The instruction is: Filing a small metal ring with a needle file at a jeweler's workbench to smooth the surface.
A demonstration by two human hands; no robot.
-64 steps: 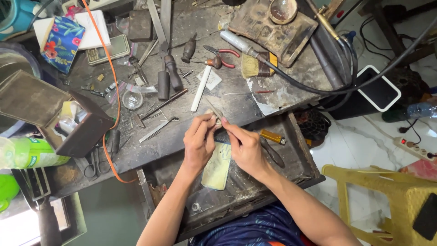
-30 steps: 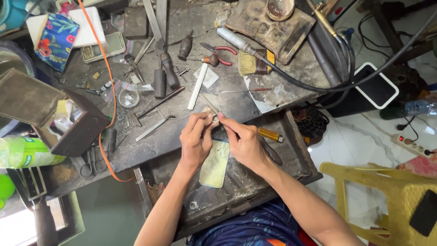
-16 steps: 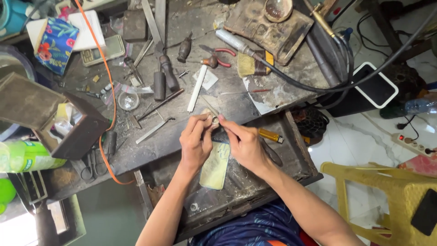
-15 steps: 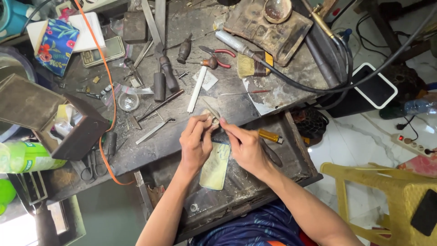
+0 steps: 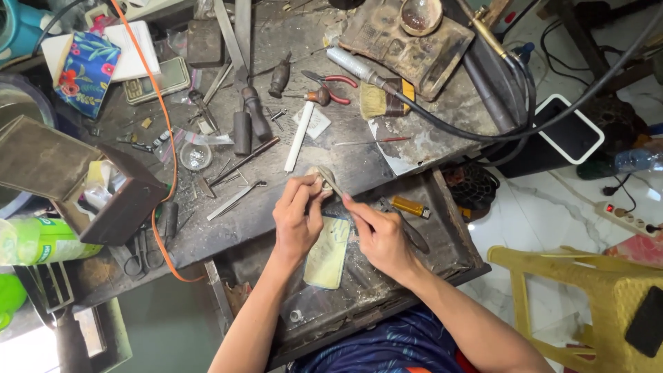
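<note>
Grey metal dust and scattered tools covered the workbench (image 5: 387,155) at which a person sat, seen from above. The left hand (image 5: 297,221) was pinched shut around a small pale workpiece (image 5: 319,181), held at the front edge of the bench just above the open drawer (image 5: 449,242). The right hand (image 5: 380,235) was closed on a slim metal file (image 5: 331,181), whose tip lay across the workpiece, touching it; what the workpiece was could not be made out at this size, though it looked like a small ring or fitting. Beneath both hands, in the drawer, lay a pale green card (image 5: 328,255), and a yellow lighter (image 5: 409,207) rested just right of the right hand. On the bench behind the hands lay a white stick (image 5: 298,138), red-handled pliers (image 5: 328,88), a yellow brush (image 5: 383,100) and a small glass dish (image 5: 195,155). An orange cable (image 5: 162,124) ran down the left part of the bench past an open dark box (image 5: 103,200). A black hose (image 5: 469,128) crossed the right part. A yellow plastic chair (image 5: 587,297) stood on the tiled floor to the right.
</note>
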